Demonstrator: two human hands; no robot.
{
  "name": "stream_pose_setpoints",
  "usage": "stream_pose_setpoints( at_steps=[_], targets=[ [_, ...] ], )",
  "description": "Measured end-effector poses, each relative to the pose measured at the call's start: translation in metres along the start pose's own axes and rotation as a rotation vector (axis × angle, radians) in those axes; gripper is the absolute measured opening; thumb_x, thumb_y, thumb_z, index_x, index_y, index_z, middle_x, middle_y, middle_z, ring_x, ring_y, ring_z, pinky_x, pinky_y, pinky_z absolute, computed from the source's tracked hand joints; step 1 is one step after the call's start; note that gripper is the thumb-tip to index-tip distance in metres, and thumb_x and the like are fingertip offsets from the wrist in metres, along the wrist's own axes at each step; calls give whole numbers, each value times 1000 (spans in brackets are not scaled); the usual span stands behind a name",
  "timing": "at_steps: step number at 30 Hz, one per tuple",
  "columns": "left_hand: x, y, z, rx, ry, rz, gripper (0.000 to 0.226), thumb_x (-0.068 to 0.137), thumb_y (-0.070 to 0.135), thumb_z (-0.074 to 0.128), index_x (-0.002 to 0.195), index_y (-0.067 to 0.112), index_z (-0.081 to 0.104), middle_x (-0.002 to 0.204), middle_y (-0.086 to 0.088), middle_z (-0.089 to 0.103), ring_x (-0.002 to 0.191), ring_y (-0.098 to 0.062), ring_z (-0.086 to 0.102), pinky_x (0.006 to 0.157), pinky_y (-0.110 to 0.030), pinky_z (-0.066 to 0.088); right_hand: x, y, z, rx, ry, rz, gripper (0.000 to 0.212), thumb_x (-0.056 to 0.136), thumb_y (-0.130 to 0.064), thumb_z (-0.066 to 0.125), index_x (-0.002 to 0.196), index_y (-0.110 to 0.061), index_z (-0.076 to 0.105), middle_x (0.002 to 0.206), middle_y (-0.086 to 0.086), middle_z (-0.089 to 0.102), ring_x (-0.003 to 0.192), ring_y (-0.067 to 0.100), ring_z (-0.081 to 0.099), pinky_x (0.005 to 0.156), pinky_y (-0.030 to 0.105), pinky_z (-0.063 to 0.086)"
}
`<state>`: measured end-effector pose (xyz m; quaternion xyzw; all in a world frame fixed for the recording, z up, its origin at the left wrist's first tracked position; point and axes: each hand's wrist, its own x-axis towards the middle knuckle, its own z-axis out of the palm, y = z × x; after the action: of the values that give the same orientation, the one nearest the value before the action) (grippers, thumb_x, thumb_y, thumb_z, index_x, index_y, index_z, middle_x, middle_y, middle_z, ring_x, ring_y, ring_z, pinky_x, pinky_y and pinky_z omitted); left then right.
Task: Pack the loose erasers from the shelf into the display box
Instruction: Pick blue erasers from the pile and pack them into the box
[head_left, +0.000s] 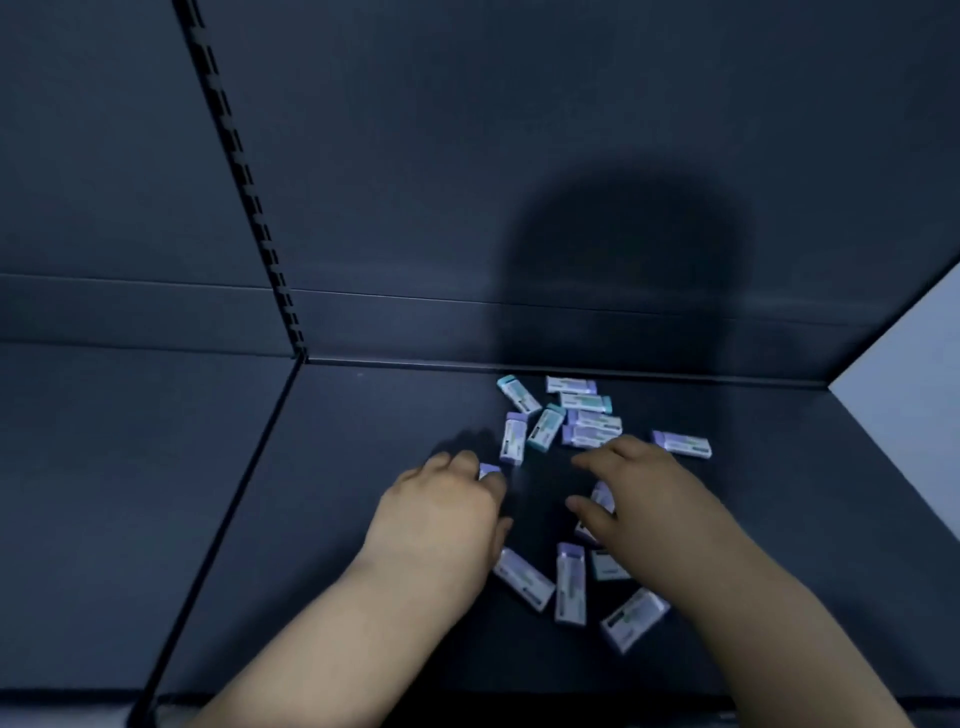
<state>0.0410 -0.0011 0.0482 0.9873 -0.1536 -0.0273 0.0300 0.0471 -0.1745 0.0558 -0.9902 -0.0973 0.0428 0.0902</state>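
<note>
Fifteen or so loose: erasers (589, 421) lie scattered on the shelf (363, 519), none packed that I can see.
Back cluster: about eight near the shelf's back edge, several touching or overlapping; one lies apart toward the right.
Front group: four or five nearer the front edge, between my wrists, one partly under my right forearm.
Left hand (441, 499): fingers (465, 460) curled round one eraser (488, 471); only its purple end pokes out.
Right hand (644, 493): fingers (602, 456) spread and relaxed above two more erasers, holding nothing; I cannot tell if they touch.
Box: not in view, so I cannot say what it holds.
Done: at most the first pick-up is under way, I judge.
Left: nearly everything. Gather the lot, carry it to the box, lay it in.
</note>
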Motion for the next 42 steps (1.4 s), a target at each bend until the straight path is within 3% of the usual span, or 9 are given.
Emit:
stream_pose_setpoints(
  at_steps=[8, 14, 22, 25, 27, 31, 39, 42],
  targets=[
    [12, 18, 1, 8, -11, -123, 40, 97, 44, 36, 133, 29, 42, 127, 3, 43, 120, -19, 41, 92, -28, 35, 42, 28, -1, -4, -46, -41, 45, 92, -40, 51, 130, -16, 49, 131, 3, 47, 124, 23, 39, 102, 34, 37],
    [16, 17, 2, 4, 4, -218, 39, 96, 44, 35, 131, 30, 44, 127, 5, 45, 119, -18, 43, 91, -27, 36, 82, 30, 10, 33, -90, -49, 65, 82, -53, 61, 127, -8, 48, 132, 8, 43, 125, 26, 35, 103, 34, 35],
    [21, 10, 2, 0, 14, -247, 37, 97, 44, 33, 130, 31, 43, 129, 6, 43, 120, -16, 41, 91, -27, 36, 100, 31, 18, 41, -120, -84, 63, 69, -56, 71, 113, -14, 56, 121, 2, 43, 119, 21, 36, 98, 33, 39],
    [22, 8, 2, -9, 22, -236, 38, 97, 44, 33, 131, 30, 43, 130, 6, 43, 120, -17, 41, 93, -27, 36, 91, 37, 18, 245, -101, -113, 57, 66, -48, 76, 112, -21, 56, 111, -5, 44, 112, 16, 40, 93, 27, 37],
    [26, 7, 2, -16, 31, -228, 39, 97, 44, 33, 132, 29, 42, 131, 5, 43, 121, -17, 41, 93, -28, 36, 82, 40, 15, 418, -141, -132, 53, 69, -41, 77, 112, -26, 51, 101, -10, 43, 101, 10, 42, 82, 20, 33],
    [34, 11, 3, -41, 27, -182, 40, 97, 42, 37, 134, 27, 41, 132, 4, 42, 122, -19, 40, 94, -29, 37, 63, 41, 11, 518, -219, -192, 54, 75, -36, 74, 116, -39, 39, 101, -18, 42, 94, -5, 39, 75, 10, 30],
    [34, 14, 8, -132, -26, -68, 51, 92, 42, 50, 139, 30, 35, 130, 4, 41, 123, -18, 39, 95, -31, 40, 45, 31, 16, 567, -232, -196, 62, 74, -26, 73, 125, -32, 38, 102, -23, 46, 92, -7, 43, 74, 1, 33],
    [32, 15, 7, -210, -58, -33, 61, 86, 44, 58, 139, 29, 32, 132, 5, 40, 124, -17, 39, 97, -32, 41, 42, 26, 18, 599, -234, -188, 63, 75, -21, 72, 126, -29, 36, 110, -15, 50, 94, -5, 45, 74, -2, 32]
  ],
)
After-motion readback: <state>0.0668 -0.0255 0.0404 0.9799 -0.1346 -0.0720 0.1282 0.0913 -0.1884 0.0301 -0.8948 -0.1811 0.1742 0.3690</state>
